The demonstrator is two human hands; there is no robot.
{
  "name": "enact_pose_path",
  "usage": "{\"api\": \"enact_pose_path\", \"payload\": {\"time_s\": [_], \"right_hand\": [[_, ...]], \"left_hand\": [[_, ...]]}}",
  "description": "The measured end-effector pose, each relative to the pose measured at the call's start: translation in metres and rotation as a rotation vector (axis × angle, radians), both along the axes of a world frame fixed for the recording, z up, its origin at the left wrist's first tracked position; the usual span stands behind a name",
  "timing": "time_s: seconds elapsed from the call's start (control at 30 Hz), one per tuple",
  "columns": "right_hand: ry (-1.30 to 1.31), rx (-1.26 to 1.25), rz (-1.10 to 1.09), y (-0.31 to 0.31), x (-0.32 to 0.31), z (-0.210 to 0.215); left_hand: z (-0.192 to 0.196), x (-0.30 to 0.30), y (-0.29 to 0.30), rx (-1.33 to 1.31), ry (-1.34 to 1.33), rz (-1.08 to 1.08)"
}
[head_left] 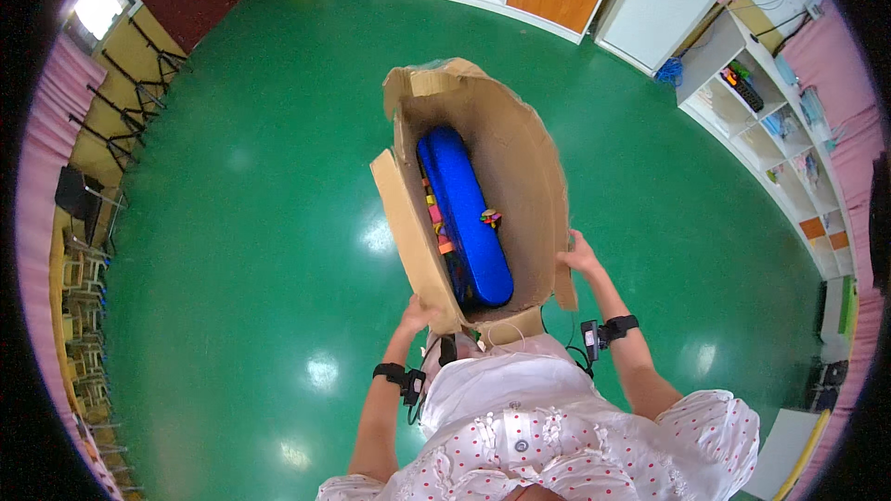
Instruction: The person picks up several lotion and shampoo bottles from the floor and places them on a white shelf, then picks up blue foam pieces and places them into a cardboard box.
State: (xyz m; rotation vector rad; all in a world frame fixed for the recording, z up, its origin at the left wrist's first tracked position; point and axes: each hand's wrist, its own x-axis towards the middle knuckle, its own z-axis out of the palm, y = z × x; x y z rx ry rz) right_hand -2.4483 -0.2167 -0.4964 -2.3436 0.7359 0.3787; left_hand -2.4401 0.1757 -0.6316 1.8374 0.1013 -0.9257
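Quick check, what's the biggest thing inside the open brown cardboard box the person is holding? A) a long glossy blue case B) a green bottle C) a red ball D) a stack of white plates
A: a long glossy blue case fills much of the open brown cardboard box, with small colourful pieces on and beside it; the left hand and right hand grip the box's near edges.
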Motion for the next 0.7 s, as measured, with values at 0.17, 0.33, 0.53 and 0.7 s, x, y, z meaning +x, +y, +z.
{"api": "enact_pose_path", "payload": {"time_s": [0.17, 0.33, 0.53, 0.7], "right_hand": [[-0.064, -0.126, -0.139, -0.009, -0.011, -0.012], [-0.008, -0.104, -0.208, -0.018, -0.023, -0.018], [0.019, -0.018, -0.213, -0.028, -0.032, -0.036], [-0.008, -0.047, -0.109, -0.022, -0.033, -0.041]], "left_hand": [[0.037, 0.032, -0.043, 0.116, 0.063, -0.351], [0.089, 0.064, -0.057, 0.079, 0.43, -0.264], [0.071, 0.077, -0.08, 0.207, 0.416, -0.448], [0.022, 0.065, -0.102, 0.284, 0.374, -0.009]]}}
